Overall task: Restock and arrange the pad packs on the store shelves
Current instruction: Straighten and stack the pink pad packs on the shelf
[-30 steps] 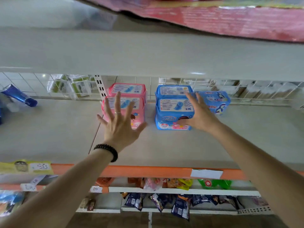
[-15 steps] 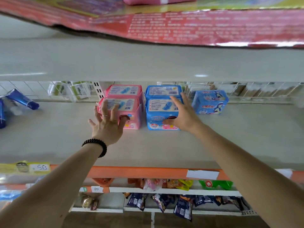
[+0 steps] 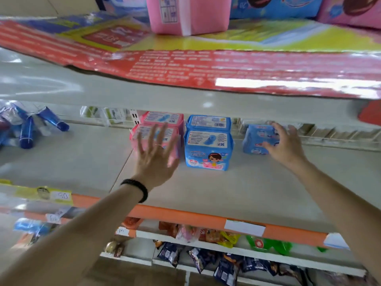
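Reaching toward the back of the shelf [image 3: 237, 193], the right hand [image 3: 285, 144] has its fingers loosely spread at the small blue pad pack [image 3: 256, 139], which sits alone near the rear wire edge; whether the fingers touch it or only hover cannot be told through the blur. The left hand [image 3: 157, 155] is spread flat, fingers straight, in front of the pink pad packs [image 3: 162, 122], two stacked and just beside the blue pad packs [image 3: 208, 141], likewise two stacked.

These packs look light and soft: thin plastic film over padded contents, likely to dent under a hard squeeze and a little slippery on the glossy faces. A hold across the two short sides, thumb opposing fingers, seems the surest.

The two stacks stand with printed fronts toward the shelf's front edge and their long axes parallel to that edge. The lone pack looks turned slightly off that line.
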